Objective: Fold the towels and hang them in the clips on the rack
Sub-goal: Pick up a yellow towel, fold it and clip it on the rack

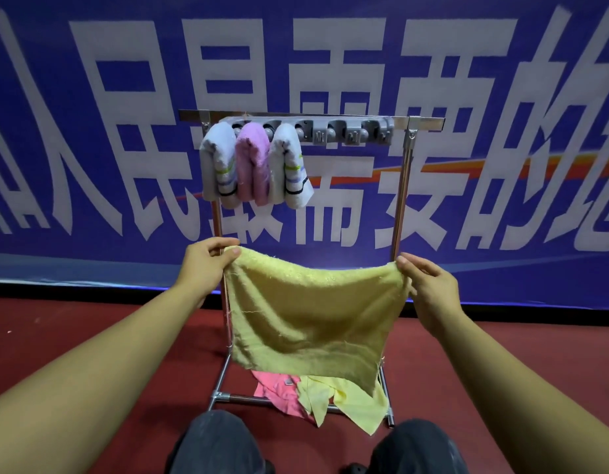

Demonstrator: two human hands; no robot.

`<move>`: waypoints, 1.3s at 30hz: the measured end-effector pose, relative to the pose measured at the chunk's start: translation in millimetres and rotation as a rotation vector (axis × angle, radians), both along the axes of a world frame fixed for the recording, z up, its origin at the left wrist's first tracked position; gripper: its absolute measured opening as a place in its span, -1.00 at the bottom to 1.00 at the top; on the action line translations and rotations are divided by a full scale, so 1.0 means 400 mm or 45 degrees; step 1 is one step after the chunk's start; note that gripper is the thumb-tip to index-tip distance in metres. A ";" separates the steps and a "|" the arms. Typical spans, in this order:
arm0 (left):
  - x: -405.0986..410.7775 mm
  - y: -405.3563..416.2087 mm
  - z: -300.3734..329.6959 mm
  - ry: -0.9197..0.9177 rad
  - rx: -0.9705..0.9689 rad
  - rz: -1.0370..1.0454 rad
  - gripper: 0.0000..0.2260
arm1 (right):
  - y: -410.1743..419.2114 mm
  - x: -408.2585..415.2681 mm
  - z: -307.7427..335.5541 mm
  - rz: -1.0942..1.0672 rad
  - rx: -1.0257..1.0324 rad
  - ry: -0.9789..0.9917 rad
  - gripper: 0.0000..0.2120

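head view is showing the yellow towel point(313, 313) hanging flat, its top edge running left to right, the left hand point(207, 265) and right hand point(429, 285) each pinching an upper corner. it is hanging low before the rack point(404, 186), whose free clips point(351, 133) are sitting above, toward the right hand's end of the bar.

Clips open to the right, blocked to the left

Above the right hand point(429, 285), grey clips point(351, 133) stand bare; above the left hand point(207, 265), three hung towels point(251, 165) fill theirs.
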State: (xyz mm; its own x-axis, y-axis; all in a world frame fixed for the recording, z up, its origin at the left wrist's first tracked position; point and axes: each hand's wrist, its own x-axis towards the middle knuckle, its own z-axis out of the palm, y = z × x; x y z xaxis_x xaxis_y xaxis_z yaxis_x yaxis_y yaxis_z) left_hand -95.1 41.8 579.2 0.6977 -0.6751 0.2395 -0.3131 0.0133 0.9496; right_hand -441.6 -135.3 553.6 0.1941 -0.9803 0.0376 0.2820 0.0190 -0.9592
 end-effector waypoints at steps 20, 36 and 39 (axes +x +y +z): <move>0.024 0.004 0.054 0.077 -0.137 0.173 -0.86 | -0.012 0.005 0.037 -0.006 -0.197 0.187 -0.78; 0.030 0.057 0.063 -0.352 0.207 0.177 -0.80 | -0.019 -0.007 0.049 -0.008 -0.498 0.743 -0.63; 0.025 0.058 0.058 -0.449 0.240 0.216 -0.87 | -0.015 0.000 0.051 -0.046 -0.566 0.897 -0.63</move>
State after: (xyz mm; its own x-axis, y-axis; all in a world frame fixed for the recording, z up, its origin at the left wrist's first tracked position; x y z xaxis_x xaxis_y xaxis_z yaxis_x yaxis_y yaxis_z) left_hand -85.0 65.0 602.4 0.7002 -0.6127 0.3664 -0.6014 -0.2297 0.7652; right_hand -441.6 -141.3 574.0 0.2857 -0.9087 0.3044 -0.3938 -0.4009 -0.8272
